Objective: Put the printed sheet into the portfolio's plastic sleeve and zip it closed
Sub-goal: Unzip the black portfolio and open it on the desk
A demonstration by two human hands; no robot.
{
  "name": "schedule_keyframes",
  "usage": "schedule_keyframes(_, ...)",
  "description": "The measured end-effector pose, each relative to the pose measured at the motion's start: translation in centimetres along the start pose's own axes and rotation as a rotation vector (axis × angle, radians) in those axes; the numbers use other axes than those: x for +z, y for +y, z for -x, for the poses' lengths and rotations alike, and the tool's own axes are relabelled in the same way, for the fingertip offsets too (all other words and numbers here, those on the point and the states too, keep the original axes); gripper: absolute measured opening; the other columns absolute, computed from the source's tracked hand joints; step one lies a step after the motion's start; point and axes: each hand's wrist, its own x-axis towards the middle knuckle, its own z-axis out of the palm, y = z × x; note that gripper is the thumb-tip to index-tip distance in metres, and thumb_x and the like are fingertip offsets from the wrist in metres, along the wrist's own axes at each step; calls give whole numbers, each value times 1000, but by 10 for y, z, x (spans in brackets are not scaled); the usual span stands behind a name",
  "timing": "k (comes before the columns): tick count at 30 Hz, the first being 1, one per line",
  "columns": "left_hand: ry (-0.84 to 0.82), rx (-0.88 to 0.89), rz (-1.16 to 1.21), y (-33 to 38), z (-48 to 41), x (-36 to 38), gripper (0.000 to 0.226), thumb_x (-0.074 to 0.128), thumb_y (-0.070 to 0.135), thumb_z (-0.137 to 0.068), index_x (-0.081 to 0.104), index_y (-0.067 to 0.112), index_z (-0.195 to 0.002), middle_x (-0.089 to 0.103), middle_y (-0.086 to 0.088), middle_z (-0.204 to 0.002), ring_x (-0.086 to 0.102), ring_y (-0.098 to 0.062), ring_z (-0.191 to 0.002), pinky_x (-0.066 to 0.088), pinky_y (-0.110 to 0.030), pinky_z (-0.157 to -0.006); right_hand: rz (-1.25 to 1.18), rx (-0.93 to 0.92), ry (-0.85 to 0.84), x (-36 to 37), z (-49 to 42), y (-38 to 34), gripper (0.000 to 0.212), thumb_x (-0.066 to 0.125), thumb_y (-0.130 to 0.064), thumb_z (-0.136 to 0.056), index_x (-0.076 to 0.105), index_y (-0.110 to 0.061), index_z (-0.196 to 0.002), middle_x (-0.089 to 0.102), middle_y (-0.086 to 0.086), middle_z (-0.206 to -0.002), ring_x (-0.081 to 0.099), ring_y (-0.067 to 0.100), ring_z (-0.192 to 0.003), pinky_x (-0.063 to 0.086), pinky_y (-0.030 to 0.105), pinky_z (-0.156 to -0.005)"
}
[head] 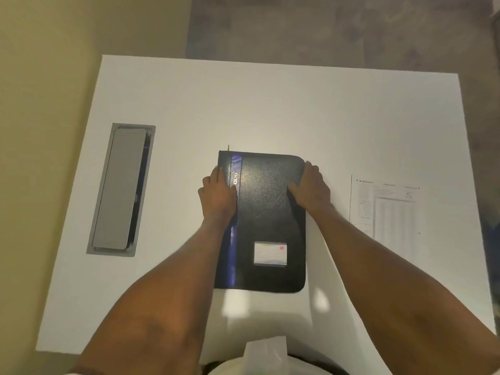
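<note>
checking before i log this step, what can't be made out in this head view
All head view:
1. Plastic sleeve: hidden under the black, blue-striped zip portfolio's closed cover.
2. White printed sheet's text: blurred, too small.
3. Small white label card on the cover: blurred.
4. Right hand's grip: fingertips hidden past the portfolio's edge.
</note>
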Motion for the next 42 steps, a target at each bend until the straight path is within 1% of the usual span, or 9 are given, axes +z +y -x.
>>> schedule_keyframes(3, 4, 7, 20, 4, -25, -5, 63, 51, 31, -107, 32, 10, -163, 28, -3, -172, 37, -33, -147, 38, -48, -113, 28, -12, -12, -4, -22, -6, 74, 64, -41, -95, 31, -6, -152, 46, 15, -146, 49, 34, -134, 49, 49, -104)
schedule_keyframes(6, 3, 18, 53, 7, -46, -8, 62, 53, 28, -105, 35, 10, -161, 31, -5, -170, 36, -32, -147, 37, -47, -112, 76, -46, -7, -6, -42, -10, 63, 63, -42, -96, 42, -7, -143, 48, 15, -138, 53, 34, -128, 51, 49, -100)
schedule_keyframes(12, 27, 14, 173, 11, -72, -11, 44, 54, 24, -104, 53, 14, -147, 46, -14, -137, 52, -34, -128, 50, -46, -98, 341, -244, 79, -2, -69, -29, 45, 51, -45, -101, 58, -5, -123, 56, 15, -125, 56, 33, -113, 46, 44, -94)
schedule_keyframes(18, 8, -33, 245, 17, -84, -9, 31, 49, 25, -104, 57, 16, -132, 64, -12, -122, 62, -37, -110, 50, -43, -89, 327, -571, 9, 10, -98, -89, 26, 45, -25, -107, 59, -9, -123, 60, 12, -119, 60, 31, -109, 48, 42, -90)
schedule_keyframes(21, 9, -60, 294, 19, -85, -7, 27, 49, 22, -101, 58, 12, -125, 68, -13, -117, 63, -37, -107, 53, -48, -91, 162, -663, -82, 17, -111, -119, 31, 44, -32, -110, 65, -20, -130, 60, 8, -120, 59, 26, -109, 46, 40, -95)
schedule_keyframes(25, 11, -55, 326, 20, -86, -7, 25, 48, 19, -102, 57, 9, -122, 68, -14, -116, 62, -37, -108, 51, -51, -95, 163, -712, -181, 28, -126, -139, 20, 57, -28, -104, 75, -25, -113, 60, 2, -113, 60, 22, -100, 37, 29, -80)
schedule_keyframes(29, 14, -65, 357, 19, -86, -9, 24, 48, 17, -102, 57, 8, -123, 68, -14, -116, 63, -37, -107, 52, -51, -94, 186, -698, -175, 39, -130, -145, 14, 64, -25, -96, 77, -23, -102, 62, -3, -109, 59, 23, -97, 40, 29, -79)
schedule_keyframes(36, 16, -73, 300, 18, -94, -9, 17, 43, 18, -104, 53, 8, -113, 64, -10, -99, 60, -37, -89, 47, -42, -73, 170, -660, -232, 32, -128, -141, 16, 63, -27, -91, 72, -15, -95, 63, 2, -102, 55, 27, -93, 46, 38, -81)
schedule_keyframes(42, 14, -43, 220, 15, -102, -9, 10, 40, 12, -104, 49, 8, -107, 58, -9, -89, 58, -36, -78, 42, -41, -65, 252, -769, -153, 26, -125, -132, 18, 60, -28, -95, 69, -13, -97, 61, 1, -103, 49, 24, -87, 35, 32, -73)
